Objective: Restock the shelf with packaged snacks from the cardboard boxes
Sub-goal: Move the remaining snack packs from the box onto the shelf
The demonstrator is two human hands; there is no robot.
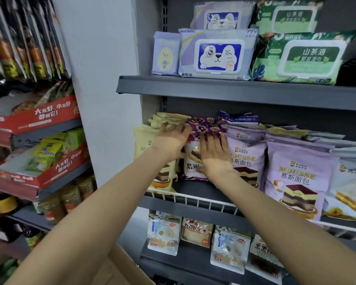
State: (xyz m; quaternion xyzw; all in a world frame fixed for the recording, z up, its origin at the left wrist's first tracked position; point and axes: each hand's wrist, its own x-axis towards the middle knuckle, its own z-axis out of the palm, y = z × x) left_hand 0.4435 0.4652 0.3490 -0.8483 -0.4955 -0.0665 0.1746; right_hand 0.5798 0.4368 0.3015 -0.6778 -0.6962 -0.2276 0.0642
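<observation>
While both hands work at the middle grey metal shelf [193,192], the task's thing, a white-and-purple plastic bread packet with a flowered top seam [193,161], stands upright between the pale yellow mousse-cake packets [144,145] and the lilac mousse-cake packets [245,153], just behind the white wire front rail [193,199].

The left hand [171,140] lies on the yellow stack with fingers straight and spread, thumb touching the packet's left edge. The right hand [214,155] lies flat on the packet's face, fingers straight and slightly apart; neither hand grips anything.

The likely trouble is that the slot looks tight. A hard push could crush the soft bread or crumple the loose purple packet lying across the top [206,125]. If the hands lift away too soon, the packet may tip forward over the low rail, or the yellow stack may slump into the gap.

The packet reads "紫米". The lilac ones read "XianDu", "MOUSSE" and "慕斯面包", and a blue one behind reads "XIAN DU HONG BEI". Above, green wipe packs [308,58] read "山茶油" and "80", and the purple dog-print pack [216,56] "99.9". A brown cardboard box [119,266] sits below.
</observation>
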